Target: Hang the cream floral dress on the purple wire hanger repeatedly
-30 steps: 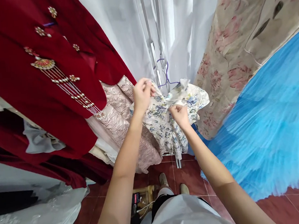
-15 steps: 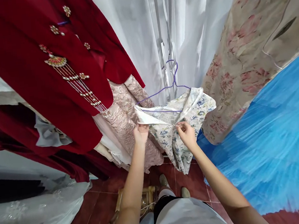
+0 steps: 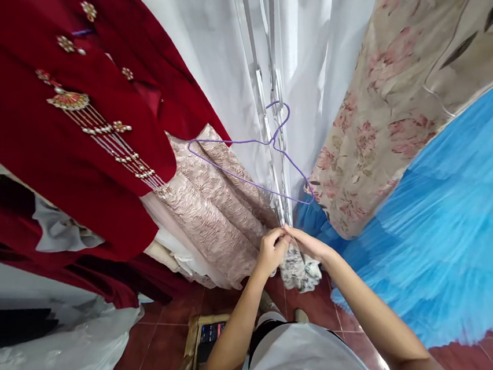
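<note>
My left hand (image 3: pixel 272 251) meets my right hand (image 3: pixel 308 243) at the fingertips, in front of me and low. My left fingers are bent inward, pinching the gathered top of the floral garment (image 3: pixel 297 272); my right fingers lie nearly straight along the other side, and I cannot tell whether they pinch cloth too or only press against it.

The garment is bunched under my palms, its long axis running down from my grip, its loose lower end pointing at the red tiled floor (image 3: pixel 157 347) and spreading a little to my right. Its neckline and sleeves are lost in the folds.

The room around my hands is a narrow slot. On the left its edge is the pink brocade skirt (image 3: pixel 214 211), close by my left hand; on the right it is the blue tulle skirt (image 3: pixel 434 231), with the beige flowered dress (image 3: pixel 368 138) above it. Toward me, the space is free down to my white shirt (image 3: pixel 306 356).

Just beyond my fingertips stands the metal rack (image 3: pixel 255 56), and from it the purple hanger (image 3: pixel 274 141) hangs tilted, apart from the cloth, its right-hand corner lower. White curtain (image 3: pixel 202 44) backs it; the red velvet coat (image 3: pixel 132 138) hangs farther left.
</note>
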The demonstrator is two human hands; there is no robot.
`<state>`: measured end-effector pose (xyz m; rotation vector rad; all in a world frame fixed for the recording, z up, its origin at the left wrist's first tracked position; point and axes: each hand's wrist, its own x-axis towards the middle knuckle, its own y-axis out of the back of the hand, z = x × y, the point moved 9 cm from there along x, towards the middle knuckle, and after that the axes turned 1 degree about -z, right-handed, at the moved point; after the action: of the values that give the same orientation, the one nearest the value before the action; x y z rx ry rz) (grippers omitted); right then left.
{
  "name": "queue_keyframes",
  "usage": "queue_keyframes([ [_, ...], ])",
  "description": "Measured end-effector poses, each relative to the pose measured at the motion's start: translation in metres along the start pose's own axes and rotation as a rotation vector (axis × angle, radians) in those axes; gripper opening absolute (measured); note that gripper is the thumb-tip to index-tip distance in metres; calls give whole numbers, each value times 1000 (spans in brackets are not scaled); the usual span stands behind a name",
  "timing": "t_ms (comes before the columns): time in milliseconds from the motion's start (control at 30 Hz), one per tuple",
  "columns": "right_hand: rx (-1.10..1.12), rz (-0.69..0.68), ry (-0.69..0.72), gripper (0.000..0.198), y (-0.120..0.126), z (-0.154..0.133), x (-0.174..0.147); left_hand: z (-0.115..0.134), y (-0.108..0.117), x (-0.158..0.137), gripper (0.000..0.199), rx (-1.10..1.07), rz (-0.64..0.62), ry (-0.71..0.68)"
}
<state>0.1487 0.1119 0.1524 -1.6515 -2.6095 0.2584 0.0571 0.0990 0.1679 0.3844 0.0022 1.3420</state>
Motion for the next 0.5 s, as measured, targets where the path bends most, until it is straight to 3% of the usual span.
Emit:
queue_keyframes([
  [67, 118, -12, 16, 48, 3, -2, -11, 4, 3, 1, 36, -54, -3, -33],
  [167, 17, -109, 39, 40, 5, -25, -29, 1, 11, 2, 59, -136, 8, -40],
  [200, -55, -167, 48, 36, 5, -37, -37, -3, 6, 1, 58, -167, -75, -2],
  [267, -213, -245, 92, 29, 9, -67, -54, -14, -20, -8, 50, -219, -389, 124],
  [333, -376, -234, 161, 28, 22, -98, -72, -19, -43, -28, 45, -236, -687, 237],
  [367, -447, -217, 189, 28, 31, -112, -80, -20, -47, -35, 44, -221, -765, 264],
  [433, -548, -136, 256, 29, 54, -137, -93, -16, -40, -38, 40, -163, -767, 267],
  [500, -582, 23, 365, 26, 85, -163, -96, -9, -18, -31, 35, -81, -656, 234],
])
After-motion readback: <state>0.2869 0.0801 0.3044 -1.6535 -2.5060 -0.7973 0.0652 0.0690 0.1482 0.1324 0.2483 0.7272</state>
